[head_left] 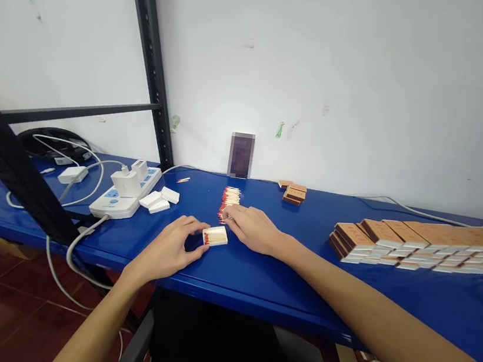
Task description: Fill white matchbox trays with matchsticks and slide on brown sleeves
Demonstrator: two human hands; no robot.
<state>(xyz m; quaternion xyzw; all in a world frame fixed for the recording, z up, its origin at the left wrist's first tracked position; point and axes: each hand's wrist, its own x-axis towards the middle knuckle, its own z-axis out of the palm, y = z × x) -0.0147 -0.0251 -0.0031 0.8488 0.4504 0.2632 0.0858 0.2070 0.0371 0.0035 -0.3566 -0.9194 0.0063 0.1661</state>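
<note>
Bright, even indoor light, soft shadows, slightly soft focus, and wide-angle bending toward the edges.

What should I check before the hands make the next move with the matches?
1. Tray is held: ok, the left hand grips its left end.
2. Tray lies flat, open side up: ok, matches show inside it.
3. Right hand reaches the pile: ok, its fingertips touch the pile's near end.
4. Matches are pinched in the right hand: cannot tell, the fingers hide this.
5. Tray has room left: cannot tell, it is too small to see.
6. All loose matches are in the pile: not ok, a stray match lies apart, to the pile's left.
</note>
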